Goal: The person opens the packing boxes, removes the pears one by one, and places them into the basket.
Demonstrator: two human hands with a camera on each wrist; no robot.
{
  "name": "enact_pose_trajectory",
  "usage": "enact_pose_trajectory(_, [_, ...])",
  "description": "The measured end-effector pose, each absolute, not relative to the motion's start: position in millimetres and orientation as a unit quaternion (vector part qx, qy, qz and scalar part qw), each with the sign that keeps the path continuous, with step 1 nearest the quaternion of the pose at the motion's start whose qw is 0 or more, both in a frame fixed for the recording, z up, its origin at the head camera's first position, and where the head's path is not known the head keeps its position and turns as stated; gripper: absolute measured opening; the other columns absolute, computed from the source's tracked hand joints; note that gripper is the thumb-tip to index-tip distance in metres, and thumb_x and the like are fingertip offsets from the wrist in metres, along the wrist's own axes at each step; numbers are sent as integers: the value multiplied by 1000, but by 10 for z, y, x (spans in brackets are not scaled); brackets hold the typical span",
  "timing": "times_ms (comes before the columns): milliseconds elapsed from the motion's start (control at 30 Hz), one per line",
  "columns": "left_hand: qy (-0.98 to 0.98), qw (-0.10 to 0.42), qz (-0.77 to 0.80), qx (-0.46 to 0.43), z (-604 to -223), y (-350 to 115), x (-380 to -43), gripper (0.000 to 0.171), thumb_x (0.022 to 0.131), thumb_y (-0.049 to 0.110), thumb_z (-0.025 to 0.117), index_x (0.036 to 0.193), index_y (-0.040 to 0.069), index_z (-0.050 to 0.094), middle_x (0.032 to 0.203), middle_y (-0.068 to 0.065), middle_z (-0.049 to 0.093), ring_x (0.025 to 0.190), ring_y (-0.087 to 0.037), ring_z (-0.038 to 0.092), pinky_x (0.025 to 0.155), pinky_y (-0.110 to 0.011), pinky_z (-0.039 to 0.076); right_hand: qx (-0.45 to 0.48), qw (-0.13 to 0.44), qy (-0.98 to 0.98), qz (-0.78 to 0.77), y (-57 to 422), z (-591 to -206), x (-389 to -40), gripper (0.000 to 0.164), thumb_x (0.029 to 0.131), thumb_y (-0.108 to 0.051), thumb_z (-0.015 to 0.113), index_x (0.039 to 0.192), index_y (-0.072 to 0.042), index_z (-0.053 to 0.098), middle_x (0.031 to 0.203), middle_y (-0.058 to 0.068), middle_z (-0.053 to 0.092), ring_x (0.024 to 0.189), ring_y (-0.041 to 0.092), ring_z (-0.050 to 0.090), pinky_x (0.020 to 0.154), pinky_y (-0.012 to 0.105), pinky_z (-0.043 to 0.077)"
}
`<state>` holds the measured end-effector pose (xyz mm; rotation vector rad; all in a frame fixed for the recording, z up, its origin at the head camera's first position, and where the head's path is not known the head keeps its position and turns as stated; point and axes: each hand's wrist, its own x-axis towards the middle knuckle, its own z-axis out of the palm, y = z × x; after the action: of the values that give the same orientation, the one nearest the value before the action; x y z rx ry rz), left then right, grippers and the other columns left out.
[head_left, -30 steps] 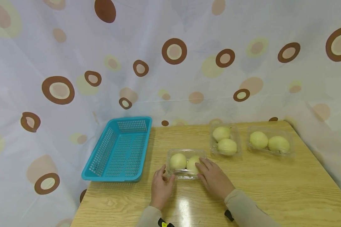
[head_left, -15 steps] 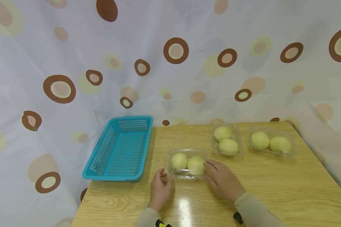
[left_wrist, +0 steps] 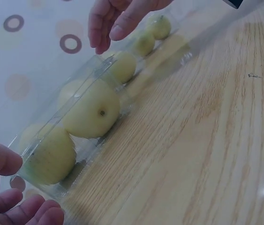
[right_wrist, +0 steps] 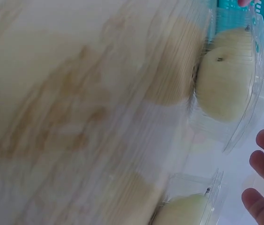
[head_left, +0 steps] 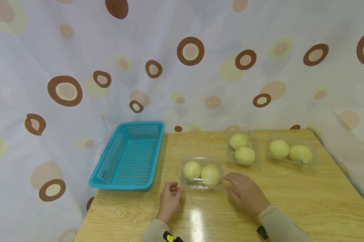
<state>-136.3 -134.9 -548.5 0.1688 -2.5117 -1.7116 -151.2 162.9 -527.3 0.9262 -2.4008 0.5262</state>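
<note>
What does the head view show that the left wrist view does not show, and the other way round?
Only the head view shows the turquoise perforated plastic basket and the whole light wooden table, with three clear boxes set apart on it. Only the left wrist view shows, close up, the dark blossom end of one pale yellow-green fruit and the left hand's curled fingers by the box corner. Both show the nearest clear plastic box, the left hand and the right hand.

L hand (head_left: 170, 199) low on table, fingers loosely curled, holding nothing. R hand (head_left: 246, 192) flat, palm down, fingers relaxed and extended fwd. Both forearms sleeved.
</note>
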Motion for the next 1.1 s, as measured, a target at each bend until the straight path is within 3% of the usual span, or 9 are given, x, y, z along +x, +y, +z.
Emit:
enact_pose_trajectory(267, [-779,-2,-623,71,-5493,-1268,-1364,20,91,13,66,100,-4,60,80,-6,59,71,-13,56,60,-23,49,346,251,-883,193,1685,-5285,-1544,41,76,-17,78,113,-5,66,113,8,66,106,26,61,87,45,52])
enact_pose_trajectory(600, [-730,-78,-676,57,-5439,-1155,-1322,21,95,9,58,99,-11,61,81,-13,62,74,-18,60,69,-33,55,356,239,-879,209,1667,-5341,-1547,36,75,-15,79,109,-7,68,111,6,67,108,24,60,91,44,50])
enact_pose_trajectory(767, [-704,-109,-699,66,-5476,-1095,-1294,22,94,10,60,97,-12,62,80,-12,64,69,-16,61,66,-31,55,372,241,-870,217,1637,-5337,-1538,38,71,-11,81,107,-6,69,110,6,67,106,24,61,89,43,51])
enact_pose_trajectory(1100, [-600,-162,-779,83,-5524,-869,-1312,27,94,9,61,103,-16,60,82,-8,65,66,-11,62,64,-24,55,370,231,-872,223,1610,-5378,-1545,34,73,-11,81,105,-9,69,114,6,65,106,22,60,88,39,52])
